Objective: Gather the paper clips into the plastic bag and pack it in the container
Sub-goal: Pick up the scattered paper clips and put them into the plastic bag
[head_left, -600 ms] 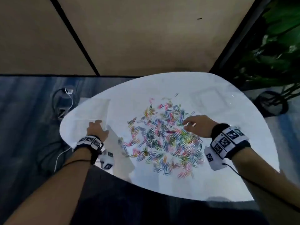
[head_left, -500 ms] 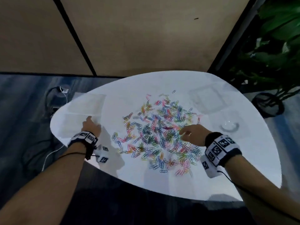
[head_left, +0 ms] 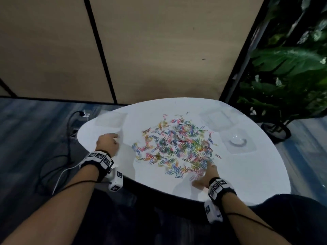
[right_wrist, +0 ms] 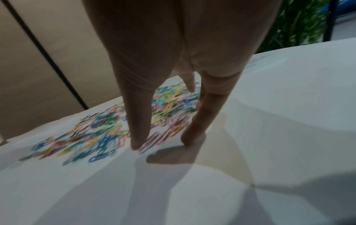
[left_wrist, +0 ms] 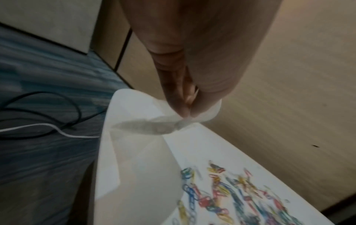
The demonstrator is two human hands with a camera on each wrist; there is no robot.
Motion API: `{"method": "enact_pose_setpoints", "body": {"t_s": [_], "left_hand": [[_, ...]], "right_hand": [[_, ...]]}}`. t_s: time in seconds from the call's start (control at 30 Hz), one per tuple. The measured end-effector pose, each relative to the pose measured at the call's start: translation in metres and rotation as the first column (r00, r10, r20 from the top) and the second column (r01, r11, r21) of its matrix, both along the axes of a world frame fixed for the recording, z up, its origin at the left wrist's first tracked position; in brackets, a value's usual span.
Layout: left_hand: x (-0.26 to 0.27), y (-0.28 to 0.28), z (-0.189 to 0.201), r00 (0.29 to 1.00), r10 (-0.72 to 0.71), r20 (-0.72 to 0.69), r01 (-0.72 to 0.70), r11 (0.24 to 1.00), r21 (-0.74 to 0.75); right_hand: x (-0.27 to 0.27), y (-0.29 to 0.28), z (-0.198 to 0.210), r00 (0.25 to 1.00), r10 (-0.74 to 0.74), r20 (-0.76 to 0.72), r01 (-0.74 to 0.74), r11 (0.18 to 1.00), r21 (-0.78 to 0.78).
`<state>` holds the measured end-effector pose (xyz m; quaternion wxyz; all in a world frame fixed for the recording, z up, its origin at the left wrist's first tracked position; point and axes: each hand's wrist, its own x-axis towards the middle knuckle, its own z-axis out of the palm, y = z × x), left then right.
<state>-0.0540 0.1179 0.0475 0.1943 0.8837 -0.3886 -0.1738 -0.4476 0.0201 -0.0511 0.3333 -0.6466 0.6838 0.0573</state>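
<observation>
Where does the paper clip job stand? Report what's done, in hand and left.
Done: nothing bagged; the paper clips lie scattered on the table. In hand: left hand pinches the plastic bag; right hand fingers touch the pile's edge. Left: bagging the clips, packing the container.

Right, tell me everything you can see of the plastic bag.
The plastic bag is thin, clear film, hard to see against the white table. The left hand pinches one edge between thumb and fingers and lifts it, so the film puckers there while the rest drapes to the tabletop. It sits at the table's left edge, beside the paper clips. No clips show inside.
</observation>
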Motion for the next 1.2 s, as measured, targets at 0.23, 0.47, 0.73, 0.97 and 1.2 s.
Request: {"method": "enact_pose_setpoints", "body": {"t_s": [0.23, 0.47, 0.73, 0.97, 1.2], "left_hand": [[-0.033, 0.005, 0.047, 0.998, -0.008, 0.066, 0.01, 0.999, -0.031], [-0.056, -0.025, 0.041, 0.992, -0.126, 0.009, 0.125, 0.99, 0.063], [-0.091, -0.065, 0.026, 0.958, -0.263, -0.114, 0.278, 0.95, 0.142], [-0.129, -0.085, 0.016, 0.908, -0.382, -0.174, 0.402, 0.91, 0.103], [-0.154, -0.103, 0.021, 0.911, -0.373, -0.174, 0.382, 0.924, 0.021]], "right_hand": [[0.027, -0.012, -0.004, 0.952, 0.262, -0.158, -0.292, 0.932, -0.216], [0.036, -0.044, -0.013, 0.857, 0.423, -0.294, -0.494, 0.836, -0.238], [0.027, -0.091, 0.047, 0.988, 0.102, 0.115, -0.081, 0.981, -0.175], [0.061, -0.087, 0.115, 0.437, -0.281, 0.855, 0.093, 0.959, 0.268], [0.102, -0.069, 0.105, 0.382, -0.338, 0.86, 0.063, 0.938, 0.341]]}}
